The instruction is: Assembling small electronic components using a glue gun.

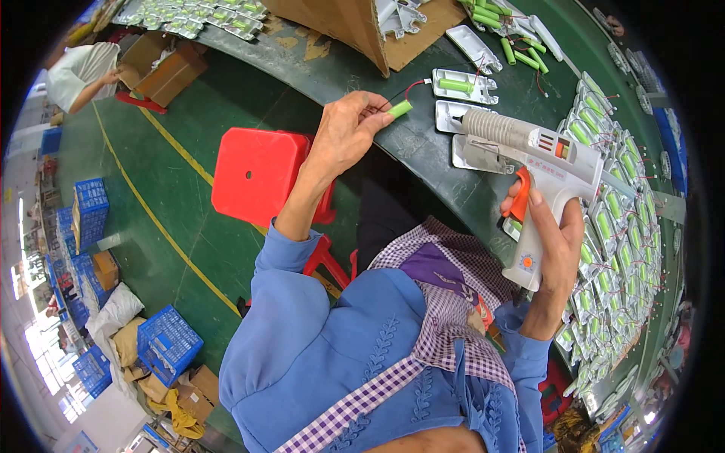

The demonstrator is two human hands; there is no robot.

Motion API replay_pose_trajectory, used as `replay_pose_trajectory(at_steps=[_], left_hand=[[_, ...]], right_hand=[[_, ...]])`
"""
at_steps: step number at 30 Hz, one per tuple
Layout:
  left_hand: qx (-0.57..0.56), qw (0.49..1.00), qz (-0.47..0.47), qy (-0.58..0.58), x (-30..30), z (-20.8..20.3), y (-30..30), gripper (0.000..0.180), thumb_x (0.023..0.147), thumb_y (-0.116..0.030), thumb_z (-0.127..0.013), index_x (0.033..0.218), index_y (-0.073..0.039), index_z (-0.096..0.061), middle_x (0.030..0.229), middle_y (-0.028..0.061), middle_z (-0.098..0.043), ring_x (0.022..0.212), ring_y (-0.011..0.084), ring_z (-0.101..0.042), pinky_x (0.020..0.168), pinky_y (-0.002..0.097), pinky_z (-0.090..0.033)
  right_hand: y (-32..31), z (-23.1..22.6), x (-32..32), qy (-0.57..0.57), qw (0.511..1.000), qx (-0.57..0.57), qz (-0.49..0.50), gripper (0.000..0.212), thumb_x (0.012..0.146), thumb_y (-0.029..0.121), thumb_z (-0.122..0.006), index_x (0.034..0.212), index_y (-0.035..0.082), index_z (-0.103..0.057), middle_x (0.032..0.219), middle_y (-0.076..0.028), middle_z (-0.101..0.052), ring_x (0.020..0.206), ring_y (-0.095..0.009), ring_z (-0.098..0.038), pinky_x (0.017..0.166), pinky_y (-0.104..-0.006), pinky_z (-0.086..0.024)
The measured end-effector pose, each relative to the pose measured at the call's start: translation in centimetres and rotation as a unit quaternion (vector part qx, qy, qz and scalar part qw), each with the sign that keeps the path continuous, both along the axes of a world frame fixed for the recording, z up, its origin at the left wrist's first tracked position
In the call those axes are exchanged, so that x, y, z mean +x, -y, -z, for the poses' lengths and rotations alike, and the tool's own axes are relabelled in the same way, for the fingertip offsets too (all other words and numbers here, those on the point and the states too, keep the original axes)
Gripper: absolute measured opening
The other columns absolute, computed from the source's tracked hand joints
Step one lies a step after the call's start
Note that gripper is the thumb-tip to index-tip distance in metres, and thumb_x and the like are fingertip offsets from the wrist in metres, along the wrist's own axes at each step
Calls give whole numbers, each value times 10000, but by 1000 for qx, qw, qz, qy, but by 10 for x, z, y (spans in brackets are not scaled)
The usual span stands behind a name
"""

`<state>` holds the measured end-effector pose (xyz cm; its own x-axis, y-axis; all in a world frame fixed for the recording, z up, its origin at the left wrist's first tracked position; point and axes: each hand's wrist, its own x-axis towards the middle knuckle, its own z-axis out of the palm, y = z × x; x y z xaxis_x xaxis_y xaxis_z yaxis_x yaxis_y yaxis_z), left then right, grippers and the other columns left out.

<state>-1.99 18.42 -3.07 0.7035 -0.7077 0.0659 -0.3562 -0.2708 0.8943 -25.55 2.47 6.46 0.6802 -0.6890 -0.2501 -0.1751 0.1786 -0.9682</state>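
Blue cloth of the person's long-sleeved top [302, 332] lies nearest the camera, crossed by a purple-and-white checked fabric apron [362, 408], and both bare hands work beyond it at the dark green table [423, 151]. The left hand [346, 134] pinches a small light-green cylindrical cell [399, 109] between thumb and fingertips, just off the table's near edge; its thin red and black wires lead to a small white plastic connector [427, 81] beyond the fingertips. The right hand [559, 253] is wrapped around the handle of a white plastic glue gun [563, 162], fingers by the orange trigger [519, 198], though whether they squeeze it I cannot tell. Ahead and left of that hand, the gun's ribbed, pale nozzle [495, 124] points over an open white plastic shell [444, 112], which sits just to the right of the left hand. To do this well, it seems best to keep the tip low and steady inside the shell, lay a short, even bead, and draw away cleanly so no strings catch the wires. The cell should probably go in promptly, while the glue is soft, wires lying free and the left fingertips clear of the hot tip. Beyond the left hand, a similar white shell with a green cell seated lengthwise [479, 90] offers a handy pattern for alignment.
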Motion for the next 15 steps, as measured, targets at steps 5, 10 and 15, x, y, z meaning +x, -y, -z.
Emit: replay_pose_trajectory(at_steps=[5, 10, 15], left_hand=[[2, 991, 7, -132, 2, -2, -5, 220, 870, -76, -671, 1045, 55, -643, 892, 51, -656, 794, 95, -581, 707, 226, -464], [-1, 985, 24, -169, 1, -9, -5, 238, 880, -87, -667, 1065, 59, -631, 905, 46, -647, 814, 89, -568, 727, 218, -453], [10, 986, 30, -165, -1, -16, -3, 228, 884, -101, -666, 1051, 51, -639, 901, 42, -647, 801, 83, -558, 714, 218, -446]], right_hand=[[0, -1, 1, 5, 1000, 6, 3, 388, 919, 160, -609, 1198, -78, -481, 979, -174, -671, 815, -228, -675, 771, -327, -526], [-1, 0, 1, 17, 1000, 3, 3, 400, 923, 155, -594, 1217, -85, -468, 1036, -198, -669, 926, -268, -680, 829, -336, -516], [-3, -2, 1, 37, 999, 10, 6, 424, 929, 143, -568, 1254, -98, -443, 1085, -226, -656, 1008, -298, -661, 903, -358, -494]])
